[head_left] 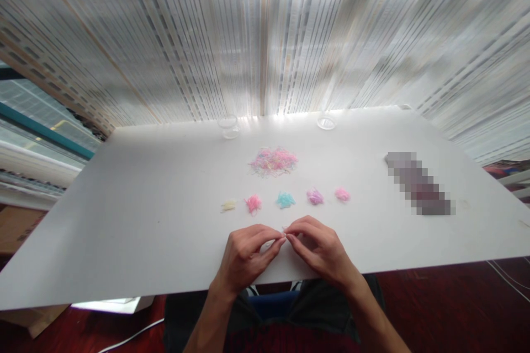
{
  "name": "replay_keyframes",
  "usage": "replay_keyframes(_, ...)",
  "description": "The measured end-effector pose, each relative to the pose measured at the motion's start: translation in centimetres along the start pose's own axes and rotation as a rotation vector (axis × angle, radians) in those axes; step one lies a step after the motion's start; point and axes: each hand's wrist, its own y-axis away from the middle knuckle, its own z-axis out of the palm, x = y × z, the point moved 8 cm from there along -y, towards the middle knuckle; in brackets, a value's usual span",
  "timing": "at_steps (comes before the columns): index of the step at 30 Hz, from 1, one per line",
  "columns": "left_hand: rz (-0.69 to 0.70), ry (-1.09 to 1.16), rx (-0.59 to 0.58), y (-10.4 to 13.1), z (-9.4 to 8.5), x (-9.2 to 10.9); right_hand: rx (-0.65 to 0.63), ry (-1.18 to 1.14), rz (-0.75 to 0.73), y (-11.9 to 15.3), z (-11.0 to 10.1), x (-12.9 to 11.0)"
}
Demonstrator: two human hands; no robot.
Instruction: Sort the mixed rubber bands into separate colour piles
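My left hand and my right hand meet fingertip to fingertip just above the near part of the white table. Each is closed in a pinch of thumb and forefinger. Between them shows a tiny pale pinkish rubber band, mostly hidden by the fingertips. Just beyond the hands, small piles of thin rubber bands lie in a row: yellow bands, deep pink bands, turquoise bands, purple bands and light pink bands. A larger mixed-colour pile of bands lies behind that row.
A clear round container stands at the table's back edge, and a clear round lid lies to its right. A blurred-out oblong object rests on the right side. Pale curtains hang behind the table.
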Motion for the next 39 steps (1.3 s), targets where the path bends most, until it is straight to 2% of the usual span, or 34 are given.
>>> replay_keyframes(14,-0.06,-0.066,0.005,0.1,-0.1,-0.48,0.026,-0.009,0.024,-0.15,-0.44,-0.08)
replay_keyframes(39,-0.072,-0.056,0.011,0.22,-0.13,-0.58,0.064,0.003,0.021,-0.15,-0.85,-0.12)
